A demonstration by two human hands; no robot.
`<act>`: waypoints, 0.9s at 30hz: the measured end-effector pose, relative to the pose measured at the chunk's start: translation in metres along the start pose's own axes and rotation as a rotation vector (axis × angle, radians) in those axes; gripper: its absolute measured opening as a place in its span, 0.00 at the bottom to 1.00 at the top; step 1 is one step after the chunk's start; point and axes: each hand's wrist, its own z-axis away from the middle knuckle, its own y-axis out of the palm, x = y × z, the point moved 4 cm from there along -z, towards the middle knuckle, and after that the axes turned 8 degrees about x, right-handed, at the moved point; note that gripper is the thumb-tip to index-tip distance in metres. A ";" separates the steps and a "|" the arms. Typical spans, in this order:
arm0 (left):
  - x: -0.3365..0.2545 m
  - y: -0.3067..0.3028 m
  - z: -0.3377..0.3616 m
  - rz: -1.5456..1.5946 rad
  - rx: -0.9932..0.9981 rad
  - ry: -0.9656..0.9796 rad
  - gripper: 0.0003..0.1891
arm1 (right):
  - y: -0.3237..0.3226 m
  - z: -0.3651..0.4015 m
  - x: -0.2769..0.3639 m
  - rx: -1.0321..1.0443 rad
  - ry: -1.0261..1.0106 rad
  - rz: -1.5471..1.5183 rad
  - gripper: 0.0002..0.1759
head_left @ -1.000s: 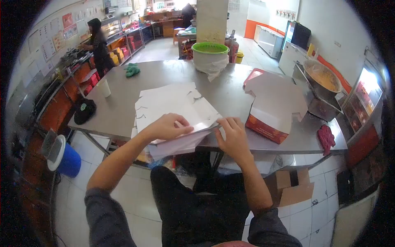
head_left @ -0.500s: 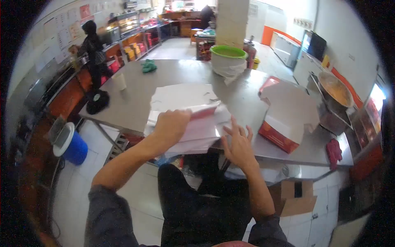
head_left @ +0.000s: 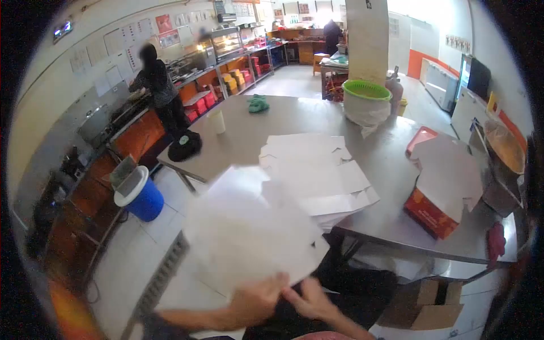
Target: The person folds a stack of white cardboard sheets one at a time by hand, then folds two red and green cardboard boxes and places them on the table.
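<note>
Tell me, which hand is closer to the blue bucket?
Left. The left hand, gripping the white cardboard sheet, is below and right of the blue bucket; the right hand is farther right.

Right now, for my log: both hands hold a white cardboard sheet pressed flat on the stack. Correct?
No. The head view shows the left hand and right hand holding the white cardboard sheet in the air, clear of the stack on the steel table.

Commercial kitchen vibe. Big steel table (head_left: 294, 119) mid-room, white tile floor (head_left: 133, 255), lidded blue bin (head_left: 141, 199) near table's left end. Orange counters (head_left: 139, 133) along left wall, posters (head_left: 122, 41) above. White pillar (head_left: 368, 39) at back, bright light behind.
</note>
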 end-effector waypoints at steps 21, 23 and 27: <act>0.057 0.108 0.009 1.127 0.646 -0.080 0.17 | -0.042 0.070 -0.106 -0.615 0.182 -0.247 0.21; 0.055 0.107 0.012 1.660 0.723 -0.460 0.16 | -0.034 0.071 -0.079 -0.479 0.090 -0.231 0.21; 0.036 0.100 0.010 1.717 0.399 -0.219 0.18 | -0.027 0.075 -0.041 -0.269 0.022 0.173 0.19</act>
